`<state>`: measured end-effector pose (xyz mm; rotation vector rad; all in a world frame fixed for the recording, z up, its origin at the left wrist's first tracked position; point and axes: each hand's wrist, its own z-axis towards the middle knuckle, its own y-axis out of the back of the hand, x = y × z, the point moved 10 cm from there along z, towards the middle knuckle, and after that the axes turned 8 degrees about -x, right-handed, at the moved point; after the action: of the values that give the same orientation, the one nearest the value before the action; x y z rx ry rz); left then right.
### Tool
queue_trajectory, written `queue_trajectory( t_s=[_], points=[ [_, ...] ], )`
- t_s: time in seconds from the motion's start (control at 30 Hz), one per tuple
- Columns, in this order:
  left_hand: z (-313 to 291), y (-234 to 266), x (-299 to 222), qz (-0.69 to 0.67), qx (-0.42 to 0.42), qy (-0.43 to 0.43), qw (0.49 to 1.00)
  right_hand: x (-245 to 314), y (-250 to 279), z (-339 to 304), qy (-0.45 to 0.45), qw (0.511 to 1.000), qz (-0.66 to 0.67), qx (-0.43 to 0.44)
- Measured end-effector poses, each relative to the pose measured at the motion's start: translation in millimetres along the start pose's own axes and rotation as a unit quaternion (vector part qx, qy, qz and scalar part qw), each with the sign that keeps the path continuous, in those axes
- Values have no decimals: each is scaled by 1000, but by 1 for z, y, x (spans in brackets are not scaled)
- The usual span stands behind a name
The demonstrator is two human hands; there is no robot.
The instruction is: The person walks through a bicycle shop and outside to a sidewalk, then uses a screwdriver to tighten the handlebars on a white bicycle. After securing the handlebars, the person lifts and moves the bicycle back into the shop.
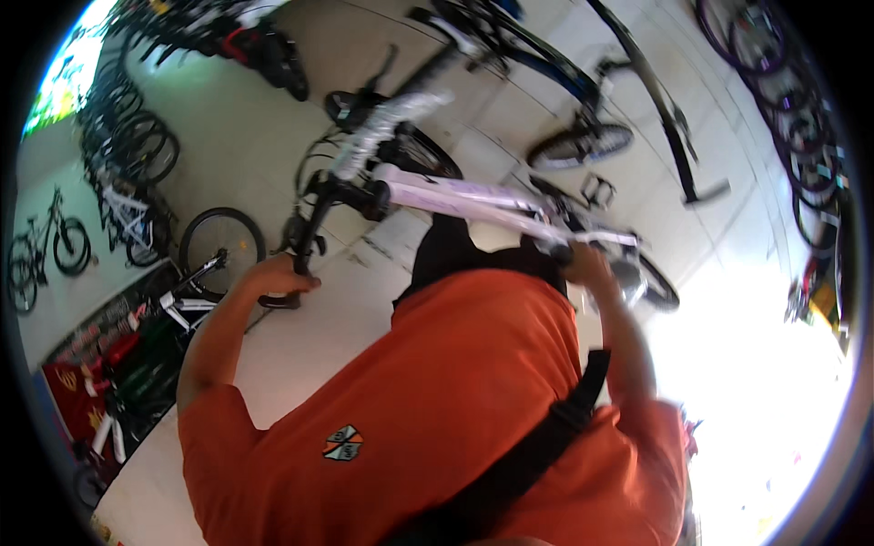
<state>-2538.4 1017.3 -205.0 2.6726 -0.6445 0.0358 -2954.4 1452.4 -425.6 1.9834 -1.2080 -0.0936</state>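
A pale pink and white bicycle frame stretches across in front of me, its front end to my left. Clear plastic wrap covers part of its handlebar. My left hand is closed round the black handlebar grip nearest me. At the rear of the bicycle, my right hand is closed at a dark part, perhaps the saddle; the fingers are partly hidden. A pedal shows beyond the frame, and the rear wheel lies past my right hand.
Another bicycle with a dark blue frame stands ahead on the tiled floor. Beside it rises a dark bar with a crosspiece. Bicycle rows line the left wall, and purple wheels the right. A wheel stands near my left arm.
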Motion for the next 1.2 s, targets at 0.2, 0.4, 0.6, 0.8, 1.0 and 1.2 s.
queue_trajectory(
  t_s=[0.2, 0.4, 0.6, 0.8, 1.0, 1.2],
  points=[
    [37, 2, 37, -141, 153, -49, 977, 69, 43, -15, -49, 998, 28, 28],
    [65, 79, 12, 66, 148, -47, 986, 107, 59, 5, -77, 990, 70, 100],
    [51, 104, 86, -329, 113, 49, 936, 204, 65, 53, 3, 996, 74, 47],
    [180, 118, 178, 277, -25, -377, 884, 248, 64, 63, 31, 993, 114, -11],
    [246, 182, 62, -67, -238, -119, 962, 307, 50, 74, 27, 993, 105, -35],
    [270, 239, 16, -123, -272, -191, 935, 379, 31, 82, 12, 999, 40, -11]
  ],
)
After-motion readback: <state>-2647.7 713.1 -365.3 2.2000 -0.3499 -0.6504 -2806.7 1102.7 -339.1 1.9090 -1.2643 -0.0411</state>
